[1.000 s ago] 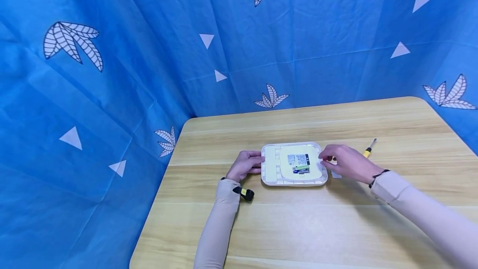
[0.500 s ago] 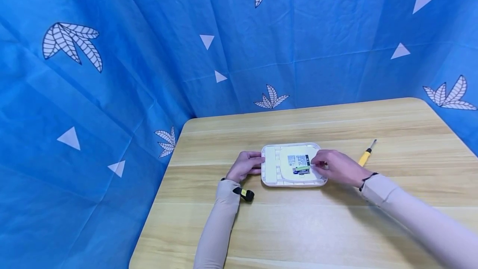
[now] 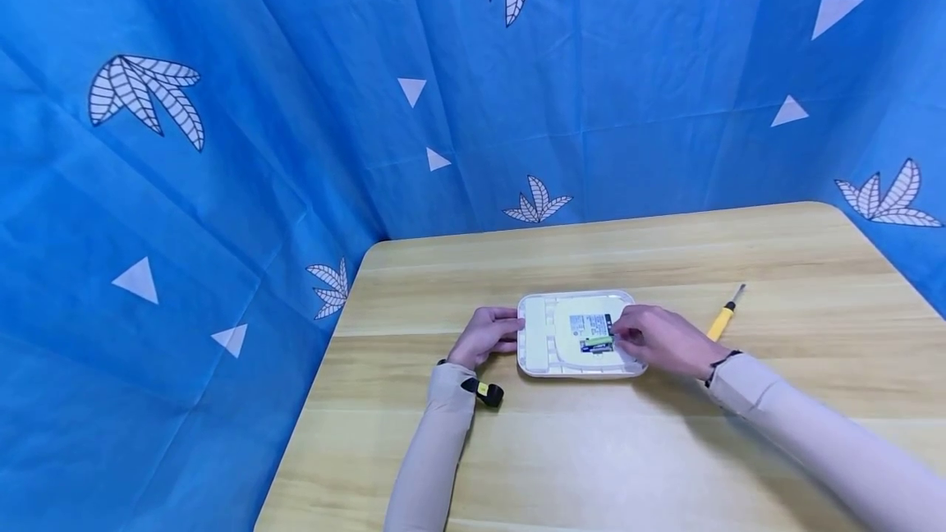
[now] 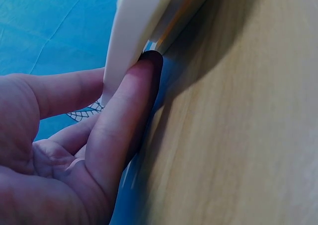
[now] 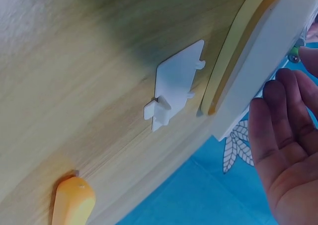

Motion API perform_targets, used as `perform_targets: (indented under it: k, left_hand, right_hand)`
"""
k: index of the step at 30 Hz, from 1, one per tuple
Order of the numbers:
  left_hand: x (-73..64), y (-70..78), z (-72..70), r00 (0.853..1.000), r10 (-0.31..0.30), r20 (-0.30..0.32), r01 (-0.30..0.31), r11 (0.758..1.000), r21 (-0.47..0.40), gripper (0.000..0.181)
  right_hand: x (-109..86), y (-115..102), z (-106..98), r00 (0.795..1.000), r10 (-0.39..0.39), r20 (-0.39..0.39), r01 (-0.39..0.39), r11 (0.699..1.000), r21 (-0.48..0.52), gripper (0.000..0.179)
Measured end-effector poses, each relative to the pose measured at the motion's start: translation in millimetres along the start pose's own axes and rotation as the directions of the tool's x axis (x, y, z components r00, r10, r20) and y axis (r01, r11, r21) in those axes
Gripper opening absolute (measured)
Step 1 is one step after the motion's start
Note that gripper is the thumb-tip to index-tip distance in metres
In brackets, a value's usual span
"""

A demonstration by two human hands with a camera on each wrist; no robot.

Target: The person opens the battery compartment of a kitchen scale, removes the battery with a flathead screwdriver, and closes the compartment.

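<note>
A white rectangular plastic device [image 3: 537, 333] lies with its labelled underside up, its battery compartment uncovered. In it sit a dark blue battery [image 3: 591, 348] and, tilted above that, a green battery [image 3: 598, 341]. My left hand [image 3: 484, 337] grips the device's left edge; the left wrist view shows fingers on both faces of its rim [image 4: 131, 41]. Over the device's right side, my right hand [image 3: 661, 339] has its fingertips at the green battery's right end, seemingly pinching it. The right wrist view shows only that battery's end [image 5: 294, 55] beside the fingers.
A white battery cover [image 5: 179, 76] with small tabs lies on the wooden table [image 3: 591, 450], right of the device. Farther right lies a screwdriver [image 3: 723, 320] with a yellow handle. A blue patterned curtain [image 3: 473, 105] hangs behind and to the left.
My right hand has moved left, from the device's right edge to the green battery. The left hand and the device have stayed in place; the head view has tilted slightly up.
</note>
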State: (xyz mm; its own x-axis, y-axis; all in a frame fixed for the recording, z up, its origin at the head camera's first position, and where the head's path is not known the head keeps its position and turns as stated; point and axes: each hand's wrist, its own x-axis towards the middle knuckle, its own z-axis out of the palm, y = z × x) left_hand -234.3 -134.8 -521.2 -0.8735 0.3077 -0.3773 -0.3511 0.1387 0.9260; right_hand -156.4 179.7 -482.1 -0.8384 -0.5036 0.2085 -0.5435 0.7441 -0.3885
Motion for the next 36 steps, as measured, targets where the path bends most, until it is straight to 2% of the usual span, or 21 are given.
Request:
perform_targets:
  k: [13,36]
  left_hand:
    - [3.4,1.4,-0.4,1.000,0.003,0.003,-0.003,1.000,0.001,0.048]
    - [1.3,-2.9,-0.8,1.000,0.006,0.005,-0.006,1.000,-0.012,0.045]
  right_hand:
    - [2.7,1,4,1.000,0.005,0.005,-0.005,1.000,0.004,0.019]
    - [6.7,-1,12,0.999,-0.031,0.006,0.032,0.999,-0.035,0.012]
